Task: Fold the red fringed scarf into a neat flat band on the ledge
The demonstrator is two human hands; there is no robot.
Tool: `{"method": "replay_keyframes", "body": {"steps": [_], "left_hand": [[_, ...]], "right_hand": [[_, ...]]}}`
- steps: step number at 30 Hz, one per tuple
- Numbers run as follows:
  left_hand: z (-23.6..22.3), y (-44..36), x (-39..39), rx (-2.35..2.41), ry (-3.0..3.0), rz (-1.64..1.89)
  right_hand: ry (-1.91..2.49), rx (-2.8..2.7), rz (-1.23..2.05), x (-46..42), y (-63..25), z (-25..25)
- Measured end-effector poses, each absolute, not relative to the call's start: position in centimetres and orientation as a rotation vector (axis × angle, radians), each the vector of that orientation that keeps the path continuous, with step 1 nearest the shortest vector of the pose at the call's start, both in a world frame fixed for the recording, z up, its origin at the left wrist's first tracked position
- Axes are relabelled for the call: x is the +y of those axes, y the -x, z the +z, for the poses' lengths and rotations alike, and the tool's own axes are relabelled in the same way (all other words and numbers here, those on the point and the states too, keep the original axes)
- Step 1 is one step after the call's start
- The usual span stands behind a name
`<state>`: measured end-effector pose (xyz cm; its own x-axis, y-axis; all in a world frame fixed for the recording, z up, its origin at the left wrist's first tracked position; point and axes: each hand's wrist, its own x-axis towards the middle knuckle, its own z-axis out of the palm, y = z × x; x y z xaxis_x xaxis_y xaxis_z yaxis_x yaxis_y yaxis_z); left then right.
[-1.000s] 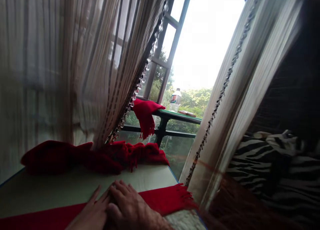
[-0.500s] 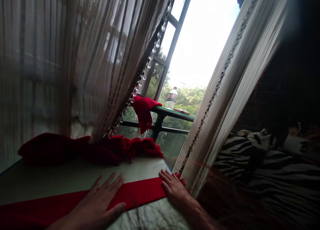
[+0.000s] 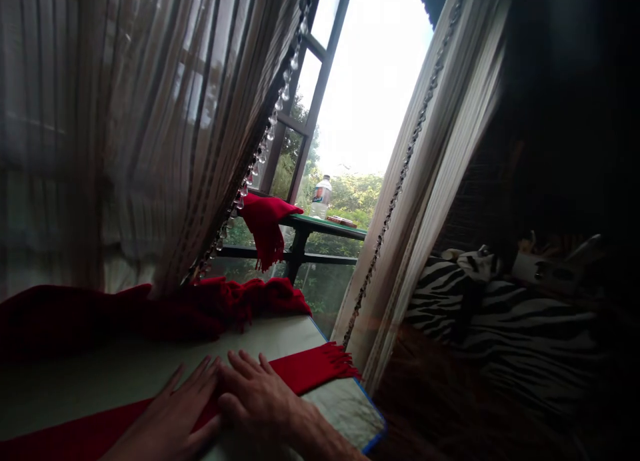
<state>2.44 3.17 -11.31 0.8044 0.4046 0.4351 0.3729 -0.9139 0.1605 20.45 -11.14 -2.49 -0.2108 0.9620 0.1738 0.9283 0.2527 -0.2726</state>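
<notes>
A long red scarf (image 3: 310,367) with a fringed end lies as a narrow flat strip across the pale table (image 3: 280,334). My left hand (image 3: 183,407) rests flat on it, fingers stretched out. Right beside it, my right hand (image 3: 260,394) presses on the scarf with its fingers extended, and its fingertips come up to the left hand's. Beyond the strip, a bunched red scarf (image 3: 200,311) with fringes lies along the table's far side.
Sheer curtains (image 3: 125,147) with bead trim hang at the far side. On the green ledge outside (image 3: 330,224) stand a plastic bottle (image 3: 321,197) and a draped red cloth (image 3: 265,227). Zebra-striped fabric (image 3: 520,321) lies in the dark at the right.
My right hand has slid left along the scarf from near its fringed end to beside my left hand, uncovering the fringe. The view has shifted slightly to the right.
</notes>
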Motion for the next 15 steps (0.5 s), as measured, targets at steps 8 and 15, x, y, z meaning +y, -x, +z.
{"method": "replay_keyframes", "body": {"steps": [8, 15], "left_hand": [[-11.2, -1.8, 2.4, 0.592, -2.925, 0.735], [-10.9, -2.4, 2.3, 0.7, -2.864, 0.526]], "right_hand": [[2.097, -2.017, 0.174, -13.6, -29.8, -3.8], [2.324, -1.832, 0.181, -15.4, -36.6, -4.3]]}}
